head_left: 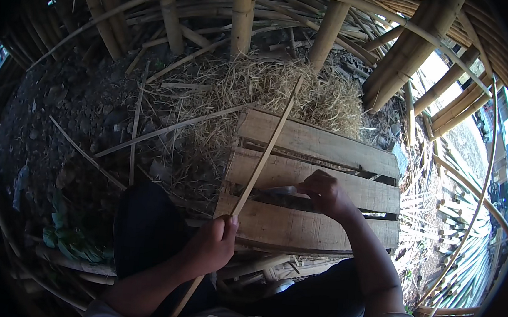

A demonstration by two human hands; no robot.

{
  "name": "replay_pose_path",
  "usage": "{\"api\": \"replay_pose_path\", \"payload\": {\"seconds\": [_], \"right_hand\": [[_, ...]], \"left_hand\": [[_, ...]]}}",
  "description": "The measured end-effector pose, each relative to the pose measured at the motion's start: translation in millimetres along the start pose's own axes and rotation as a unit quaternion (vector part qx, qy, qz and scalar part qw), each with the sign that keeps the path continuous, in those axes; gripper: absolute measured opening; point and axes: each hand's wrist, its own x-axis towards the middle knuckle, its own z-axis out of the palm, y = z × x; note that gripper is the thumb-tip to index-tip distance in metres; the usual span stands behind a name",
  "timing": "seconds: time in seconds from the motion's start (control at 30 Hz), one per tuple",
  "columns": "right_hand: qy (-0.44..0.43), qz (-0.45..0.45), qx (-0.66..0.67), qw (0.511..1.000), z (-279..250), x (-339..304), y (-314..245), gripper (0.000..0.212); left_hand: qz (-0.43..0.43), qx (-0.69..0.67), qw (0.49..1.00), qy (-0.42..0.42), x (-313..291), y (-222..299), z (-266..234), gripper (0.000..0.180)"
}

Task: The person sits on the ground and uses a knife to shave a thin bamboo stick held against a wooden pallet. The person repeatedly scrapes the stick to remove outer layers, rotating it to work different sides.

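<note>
My left hand [215,245] is closed round a long, thin bamboo strip [271,141]. The strip slants from my lap up past the left part of a low slatted wooden bench [314,224]. Over the bench's middle slats, my right hand [322,191] is closed on the handle end of a knife [280,190]. Its pale blade points left toward the strip, with a gap between them. The handle is hidden in my fingers.
Dry straw shavings [276,89] heap up behind the bench. Loose bamboo strips [173,128] lie on the dark ground at left. Thick bamboo posts [243,19] stand at the back, and a stack of cut bamboo poles [466,244] lies at right. Green leaves [74,243] lie at lower left.
</note>
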Motion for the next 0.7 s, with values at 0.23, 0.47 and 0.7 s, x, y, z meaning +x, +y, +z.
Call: {"api": "replay_pose_path", "payload": {"seconds": [0.23,0.47,0.7], "right_hand": [[0.173,0.13,-0.126,0.968,1.7,-7.5,40.2,0.018],[0.06,0.004,-0.02,0.998,2.2,8.8,-10.9,0.023],[0.141,0.088,-0.195,0.967,-15.7,-7.5,49.4,0.02]], "left_hand": [[-0.003,0.008,1.0,-0.018,-2.9,6.1,-0.1,0.039],[-0.036,-0.004,0.999,-0.027,-5.2,1.1,-0.9,0.038],[-0.029,-0.011,0.999,-0.04,-6.4,5.4,2.0,0.039]]}}
